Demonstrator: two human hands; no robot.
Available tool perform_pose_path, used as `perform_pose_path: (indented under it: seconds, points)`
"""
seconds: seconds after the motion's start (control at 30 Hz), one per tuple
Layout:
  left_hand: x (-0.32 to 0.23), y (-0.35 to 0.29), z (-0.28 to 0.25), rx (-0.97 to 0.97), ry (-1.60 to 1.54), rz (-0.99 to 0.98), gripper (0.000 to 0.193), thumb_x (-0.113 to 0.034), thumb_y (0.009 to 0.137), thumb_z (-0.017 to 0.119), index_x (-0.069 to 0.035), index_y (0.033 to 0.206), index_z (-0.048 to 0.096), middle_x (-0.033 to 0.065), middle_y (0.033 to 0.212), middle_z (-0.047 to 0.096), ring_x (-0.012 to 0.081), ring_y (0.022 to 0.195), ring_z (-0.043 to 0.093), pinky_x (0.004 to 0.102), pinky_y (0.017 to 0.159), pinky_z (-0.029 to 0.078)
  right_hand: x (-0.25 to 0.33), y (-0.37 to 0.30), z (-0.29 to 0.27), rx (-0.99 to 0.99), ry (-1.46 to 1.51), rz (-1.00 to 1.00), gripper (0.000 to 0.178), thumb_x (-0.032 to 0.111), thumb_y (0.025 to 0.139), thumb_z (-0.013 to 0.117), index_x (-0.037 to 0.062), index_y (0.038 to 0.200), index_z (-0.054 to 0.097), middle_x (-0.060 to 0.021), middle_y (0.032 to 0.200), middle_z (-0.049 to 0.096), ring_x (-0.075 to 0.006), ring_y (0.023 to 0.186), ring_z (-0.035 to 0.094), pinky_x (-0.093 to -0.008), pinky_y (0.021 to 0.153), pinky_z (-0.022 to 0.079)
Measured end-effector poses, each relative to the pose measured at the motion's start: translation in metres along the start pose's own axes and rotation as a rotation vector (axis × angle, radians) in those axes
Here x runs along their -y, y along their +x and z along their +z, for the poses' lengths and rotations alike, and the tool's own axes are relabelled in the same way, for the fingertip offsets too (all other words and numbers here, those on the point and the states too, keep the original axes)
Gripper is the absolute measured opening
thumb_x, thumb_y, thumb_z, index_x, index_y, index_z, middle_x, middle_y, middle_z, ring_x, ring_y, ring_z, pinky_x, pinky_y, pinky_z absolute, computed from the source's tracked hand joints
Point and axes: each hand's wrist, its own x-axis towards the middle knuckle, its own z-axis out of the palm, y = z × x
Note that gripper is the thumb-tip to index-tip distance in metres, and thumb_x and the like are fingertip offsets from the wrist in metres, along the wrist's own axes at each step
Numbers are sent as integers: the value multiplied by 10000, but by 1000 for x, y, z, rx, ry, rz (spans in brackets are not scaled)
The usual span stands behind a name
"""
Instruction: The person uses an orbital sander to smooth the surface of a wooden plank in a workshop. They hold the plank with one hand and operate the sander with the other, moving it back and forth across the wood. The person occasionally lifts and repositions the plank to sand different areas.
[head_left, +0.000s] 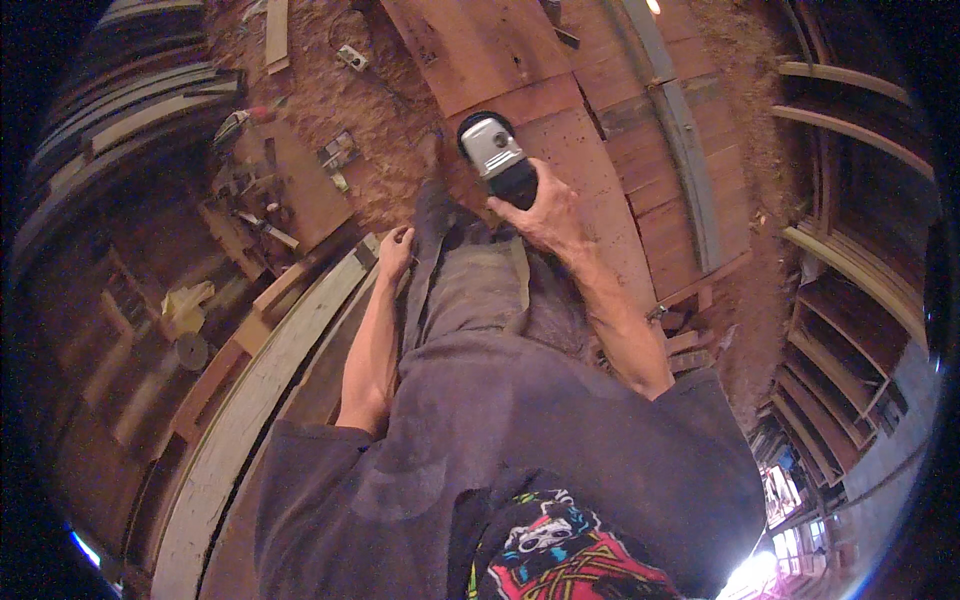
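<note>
My right hand is closed round the black end of a silver-and-black power tool with a rounded head. Its exact kind is hard to make out, and its underside is hidden. The tool is at the left edge of a reddish-brown wooden panel; whether it touches the wood cannot be told. Hanging beside my left thigh, my left hand has its fingers curled, with nothing seen in them. The end of a long pale timber lies close to that hand.
Sawdust and shavings cover the ground ahead, where a white power socket lies. A board with loose tools and scraps is on the left. A long grey beam crosses the panels. Timber racks line the right.
</note>
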Motion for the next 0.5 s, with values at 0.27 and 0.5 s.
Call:
perform_pose_path:
  seconds: [0.27,0.5]
  points:
    - [-11,-12,-1,-29,17,46,481,-379,987,691,8,1272,705,171,1098,775,251,988,739,363,896,551,-2,2,7,-1,20,12,807,536,776,861,8,1309,564,-226,1092,725,-406,1000,729,-508,876,575]
    - [-11,-3,-2,-19,88,31,495,-388,983,696,-3,1296,697,165,1119,773,272,1010,739,370,914,550,-20,8,-45,-88,19,131,763,504,793,856,25,1330,604,-196,1084,731,-351,1030,718,-447,908,556]
